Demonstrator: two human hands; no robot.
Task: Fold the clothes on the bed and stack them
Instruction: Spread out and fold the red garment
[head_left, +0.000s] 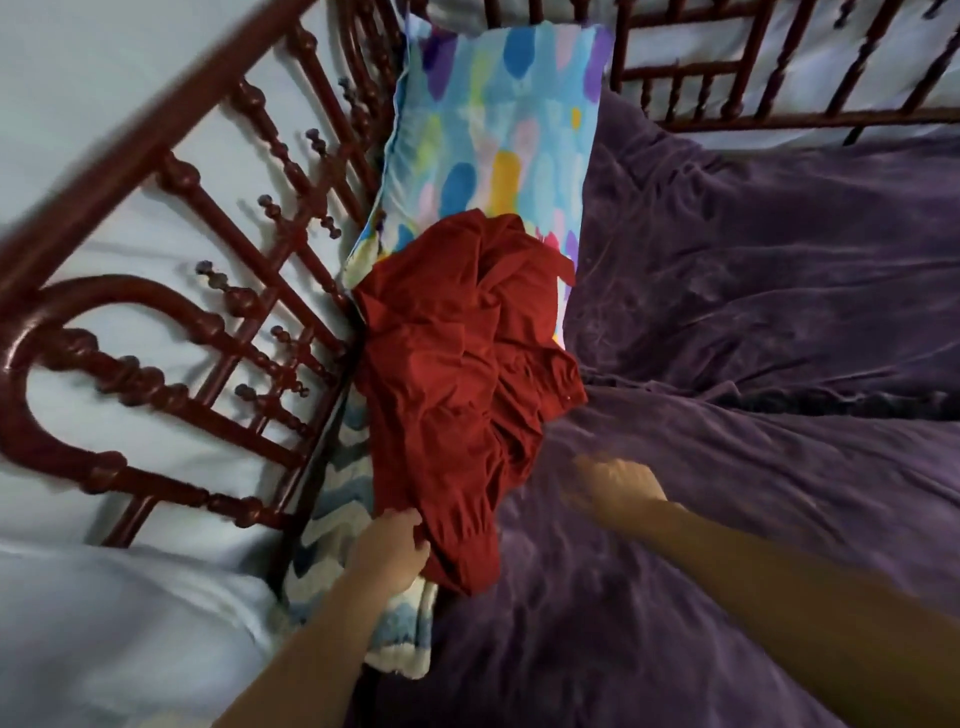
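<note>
crumpled red garment lies on the bed's purple blanket, partly over a colourful pillow. left hand grip pinches its lower edge; right hand is blurred, grip unclear.

dark red spindle bed frame against pale wall, purple bedspread

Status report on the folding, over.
Left hand grips red garment at its near edge. Right hand blurred, beside it. Garment crumpled, partly on pillow.

Bed frame walls the left (spindles); purple blanket lies open.
</note>
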